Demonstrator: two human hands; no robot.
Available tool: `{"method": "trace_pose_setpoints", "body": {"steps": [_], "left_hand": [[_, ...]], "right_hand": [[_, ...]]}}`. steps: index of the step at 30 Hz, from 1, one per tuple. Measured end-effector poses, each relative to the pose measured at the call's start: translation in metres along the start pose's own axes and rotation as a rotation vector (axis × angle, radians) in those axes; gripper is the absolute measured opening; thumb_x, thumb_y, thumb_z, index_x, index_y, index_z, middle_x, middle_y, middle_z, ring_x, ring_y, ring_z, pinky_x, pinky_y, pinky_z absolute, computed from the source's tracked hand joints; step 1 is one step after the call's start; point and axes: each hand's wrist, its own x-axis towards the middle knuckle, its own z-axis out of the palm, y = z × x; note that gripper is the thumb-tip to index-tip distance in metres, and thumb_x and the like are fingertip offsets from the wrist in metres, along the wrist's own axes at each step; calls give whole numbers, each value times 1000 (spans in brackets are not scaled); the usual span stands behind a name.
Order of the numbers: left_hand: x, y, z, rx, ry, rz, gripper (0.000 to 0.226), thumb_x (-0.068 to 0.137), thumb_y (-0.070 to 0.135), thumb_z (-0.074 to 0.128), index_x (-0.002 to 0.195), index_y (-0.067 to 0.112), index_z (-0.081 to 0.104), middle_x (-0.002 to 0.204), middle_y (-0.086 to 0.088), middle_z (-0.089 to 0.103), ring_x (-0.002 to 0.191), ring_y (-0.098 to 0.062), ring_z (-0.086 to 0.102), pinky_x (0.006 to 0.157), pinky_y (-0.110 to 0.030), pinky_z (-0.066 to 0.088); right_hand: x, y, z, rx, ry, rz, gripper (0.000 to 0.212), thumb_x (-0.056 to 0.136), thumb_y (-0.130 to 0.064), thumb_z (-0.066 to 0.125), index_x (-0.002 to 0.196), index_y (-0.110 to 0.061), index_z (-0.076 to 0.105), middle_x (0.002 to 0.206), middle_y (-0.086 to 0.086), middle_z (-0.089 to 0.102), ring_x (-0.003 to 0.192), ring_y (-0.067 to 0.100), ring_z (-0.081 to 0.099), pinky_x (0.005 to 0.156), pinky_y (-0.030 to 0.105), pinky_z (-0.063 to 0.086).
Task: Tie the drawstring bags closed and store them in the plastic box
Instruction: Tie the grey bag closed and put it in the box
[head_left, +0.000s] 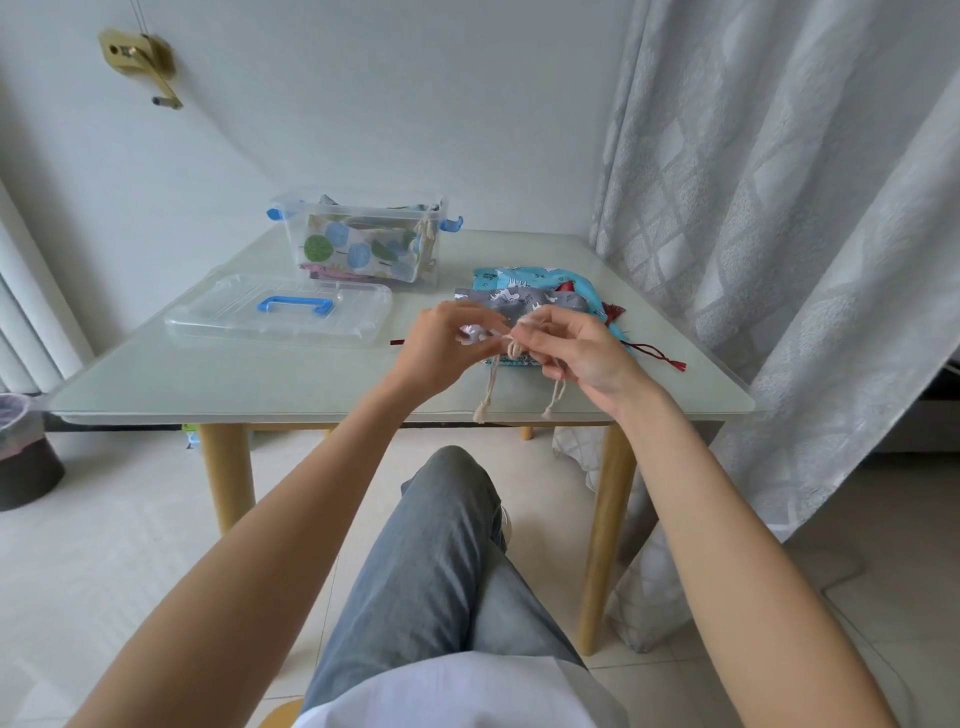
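At the table (260, 374): both hands work a cord.
Left hand (441, 348): pinches the grey bag (524, 300).
Right hand (576, 353): fingers curled, pinching its cream drawstring (514, 349) (knotted ends dangling).
Plastic box (363, 239): lidless, holding bags.

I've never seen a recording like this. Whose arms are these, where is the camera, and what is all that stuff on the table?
There is no machine here: the arms belong to a person sitting at a table, and the one camera sits on their head, looking forward and down. The left hand and right hand each pinch the cream drawstring of a grey patterned bag, apparently tying it; its knotted ends dangle over the table's edge. Under it lies a blue bag with a dark red cord. Further back stands a clear plastic box already holding a bag with a tree print. Its lid, with a blue handle, lies beside it.
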Motion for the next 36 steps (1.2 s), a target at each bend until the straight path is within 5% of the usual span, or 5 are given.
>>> {"method": "trace_pose_setpoints", "body": {"steps": [5, 14, 19, 29, 36], "left_hand": [[1, 5, -3, 24, -17, -20, 14, 83, 27, 68, 91, 16, 72, 98, 14, 65, 98, 1, 58, 81, -17, 41], [1, 0, 3, -66, -100, -154, 15, 84, 31, 66, 82, 17, 66, 82, -3, 72, 82, -13, 69, 83, -42, 55], [2, 0, 4, -84, -95, -180, 34, 70, 55, 60, 79, 22, 66, 79, 8, 68, 81, -11, 65, 86, -43, 52], [-5, 4, 8, -30, -162, -59, 13, 86, 21, 65, 91, 9, 67, 88, 4, 59, 87, -15, 58, 89, -34, 50], [-15, -2, 12, -445, -176, -211, 31, 96, 10, 47, 127, 11, 53, 121, -4, 61, 106, -14, 60, 90, -23, 48]], "right_hand": [[8, 0, 0, -365, 143, -240, 11, 79, -6, 71, 86, -15, 67, 80, -5, 66, 68, 0, 59, 57, 11, 44], [18, 17, -3, -1191, 366, -888, 4, 80, -7, 68, 83, -10, 67, 83, 2, 68, 83, 18, 56, 70, 18, 37], [20, 28, 1, -1267, 439, -1079, 2, 83, -4, 64, 82, -6, 64, 83, 7, 67, 81, 20, 58, 76, 24, 45], [16, 47, 2, -1219, 432, -1124, 1, 89, -8, 59, 90, -7, 59, 87, 8, 66, 82, 21, 59, 78, 27, 52], [9, 46, 1, -1005, 448, -1011, 6, 84, -5, 65, 84, 0, 65, 86, 11, 67, 88, 16, 59, 87, 17, 45]]}}
